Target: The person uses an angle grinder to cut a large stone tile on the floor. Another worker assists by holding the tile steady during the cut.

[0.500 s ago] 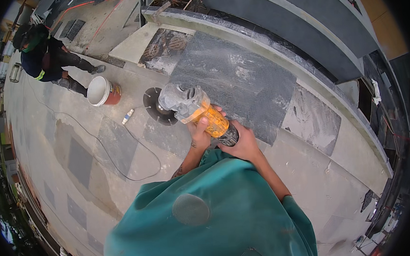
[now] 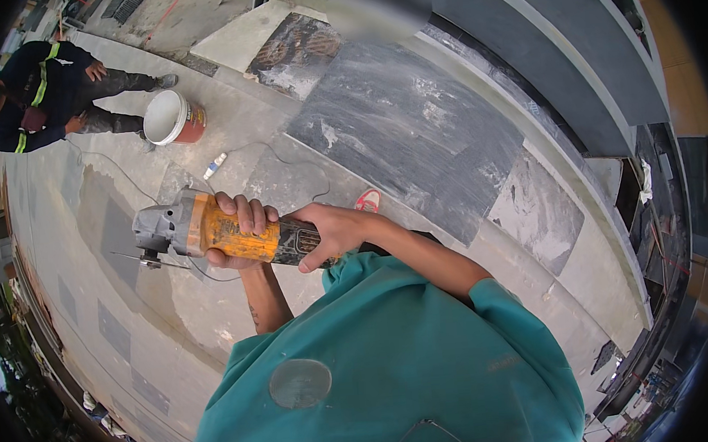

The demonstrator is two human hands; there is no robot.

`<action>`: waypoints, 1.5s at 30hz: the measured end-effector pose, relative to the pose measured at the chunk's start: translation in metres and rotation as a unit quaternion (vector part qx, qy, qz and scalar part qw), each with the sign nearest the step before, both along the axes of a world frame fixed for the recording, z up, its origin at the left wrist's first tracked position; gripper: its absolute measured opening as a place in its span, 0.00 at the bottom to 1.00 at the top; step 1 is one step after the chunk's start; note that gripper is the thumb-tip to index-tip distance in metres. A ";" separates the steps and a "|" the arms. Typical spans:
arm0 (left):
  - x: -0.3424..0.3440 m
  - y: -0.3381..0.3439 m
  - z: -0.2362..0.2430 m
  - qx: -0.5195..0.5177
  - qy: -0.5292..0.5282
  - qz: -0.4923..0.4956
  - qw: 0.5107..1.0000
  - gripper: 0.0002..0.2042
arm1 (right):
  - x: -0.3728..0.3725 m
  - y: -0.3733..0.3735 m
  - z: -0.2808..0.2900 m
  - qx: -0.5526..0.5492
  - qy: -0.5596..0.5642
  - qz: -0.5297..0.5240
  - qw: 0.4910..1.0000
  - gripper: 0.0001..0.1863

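Both my hands hold a dusty yellow-and-black angle grinder (image 2: 244, 235) across the front of my body. My left hand (image 2: 247, 216) wraps round its yellow body, and my right hand (image 2: 336, 226) grips the black rear end. The grey gear head points left, and the cutting disc (image 2: 147, 258) beneath it shows nearly edge-on. Below the tool lies the light floor, with a thin cord looping over it. To the right of the grinder lies a dark grey stone surface (image 2: 405, 127) with pale dust on it.
A white-and-red bucket (image 2: 174, 118) stands at the upper left beside a co-worker (image 2: 49, 86) in dark clothes. A small white bottle-like item (image 2: 215, 166) lies on the floor. A low curved ledge (image 2: 527, 118) runs along the right. A red-and-white shoe (image 2: 367, 200) shows beyond my right wrist.
The grinder has swung left and toward me in both hands, and its disc has turned from face-on to nearly edge-on. The co-worker has bent and turned near the bucket.
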State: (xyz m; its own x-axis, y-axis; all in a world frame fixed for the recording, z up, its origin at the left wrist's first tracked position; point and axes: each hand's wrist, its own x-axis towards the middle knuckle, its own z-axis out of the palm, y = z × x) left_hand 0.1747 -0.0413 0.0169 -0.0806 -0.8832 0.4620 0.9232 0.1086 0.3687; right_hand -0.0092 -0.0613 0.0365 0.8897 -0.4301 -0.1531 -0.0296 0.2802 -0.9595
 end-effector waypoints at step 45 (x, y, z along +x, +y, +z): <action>0.127 0.148 0.010 -0.252 0.137 0.879 0.381 0.25 | 0.601 -0.171 -0.027 -0.242 -0.165 0.279 0.915 0.19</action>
